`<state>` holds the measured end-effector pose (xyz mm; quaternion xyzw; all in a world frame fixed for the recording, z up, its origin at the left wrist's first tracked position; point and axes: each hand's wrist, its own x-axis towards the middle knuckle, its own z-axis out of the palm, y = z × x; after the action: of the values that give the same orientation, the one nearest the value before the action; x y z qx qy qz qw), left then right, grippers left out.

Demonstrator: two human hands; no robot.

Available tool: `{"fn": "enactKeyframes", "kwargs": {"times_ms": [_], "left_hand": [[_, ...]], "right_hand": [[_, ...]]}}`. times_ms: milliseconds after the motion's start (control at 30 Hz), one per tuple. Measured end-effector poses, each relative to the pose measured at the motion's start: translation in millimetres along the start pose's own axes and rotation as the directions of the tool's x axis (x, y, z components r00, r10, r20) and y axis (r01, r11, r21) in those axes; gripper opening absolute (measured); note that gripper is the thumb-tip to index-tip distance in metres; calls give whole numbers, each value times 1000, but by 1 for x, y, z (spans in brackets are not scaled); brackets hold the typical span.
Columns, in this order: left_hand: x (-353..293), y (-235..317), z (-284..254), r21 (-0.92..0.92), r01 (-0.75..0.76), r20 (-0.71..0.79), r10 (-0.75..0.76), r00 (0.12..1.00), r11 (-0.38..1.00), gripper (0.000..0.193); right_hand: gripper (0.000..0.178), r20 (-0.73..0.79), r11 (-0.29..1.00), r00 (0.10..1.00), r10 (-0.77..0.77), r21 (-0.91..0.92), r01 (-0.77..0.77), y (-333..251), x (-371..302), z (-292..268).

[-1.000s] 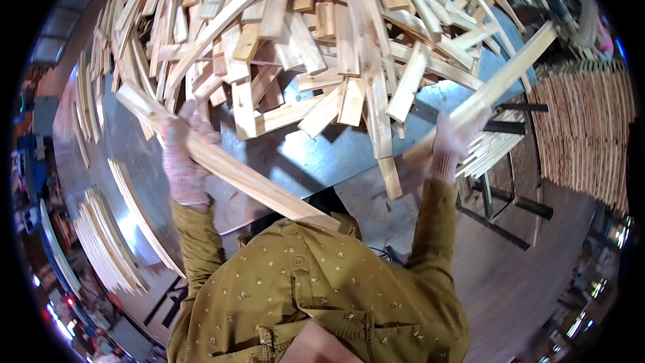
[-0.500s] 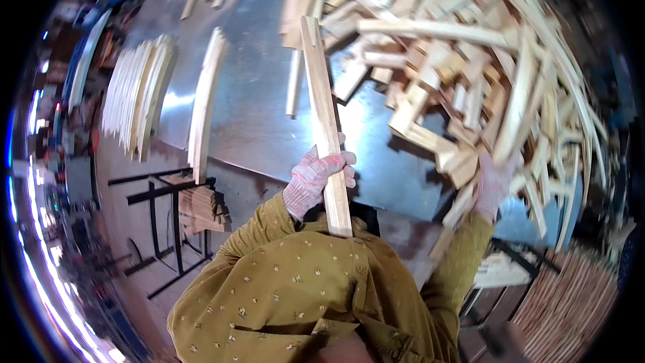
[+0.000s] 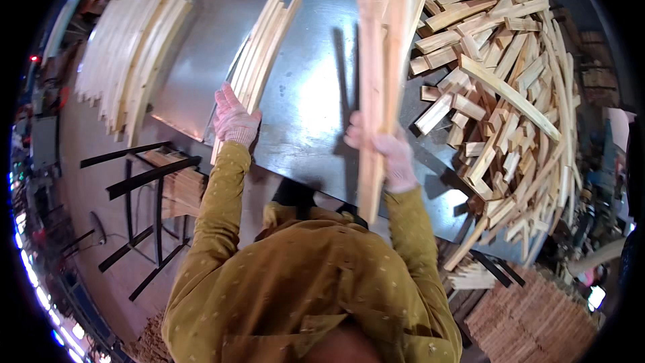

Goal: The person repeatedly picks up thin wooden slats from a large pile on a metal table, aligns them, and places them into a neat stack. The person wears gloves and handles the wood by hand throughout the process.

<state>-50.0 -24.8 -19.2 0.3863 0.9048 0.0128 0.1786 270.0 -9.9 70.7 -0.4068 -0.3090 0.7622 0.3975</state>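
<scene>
Your right hand [image 3: 390, 151] is gripping long wooden strips [image 3: 369, 87], its fingers wrapping their near part while the far ends are reaching away above the metal table [image 3: 309, 128]. Your left hand [image 3: 235, 121] is staying empty of any grip, fingers extending, overlapping the near end of a short row of strips [image 3: 265, 54]; firm contact you cannot tell.

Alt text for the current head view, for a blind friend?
A gloved right hand holds long wooden strips over a metal table; the open, gloved left hand is at a small row of strips. A jumbled wood heap lies at right.
</scene>
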Motion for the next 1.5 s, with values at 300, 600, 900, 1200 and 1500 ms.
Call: {"fn": "enactKeyframes", "kwargs": {"times_ms": [300,600,900,1200,1500], "left_hand": [[-43,37,29,-741,583,615,685,391,333,67],[-33,-14,47,-569,-124,417,416,808,813,52],[-13,-30,-25,-763,632,528,696,487,138,70],[-28,-23,-20,-210,-494,186,531,827,844,41],[0,-70,-22,9,-177,171,173,970,984,116]], "right_hand": [[69,-229,937,918,325,-51,-344,91,127,14],[80,-332,651,930,160,-673,-352,148,156,17],[85,-359,757,930,72,-588,-286,130,157,39],[66,251,-397,964,91,-878,267,162,130,73],[72,-117,-104,952,283,-990,-91,5,190,125]]}}
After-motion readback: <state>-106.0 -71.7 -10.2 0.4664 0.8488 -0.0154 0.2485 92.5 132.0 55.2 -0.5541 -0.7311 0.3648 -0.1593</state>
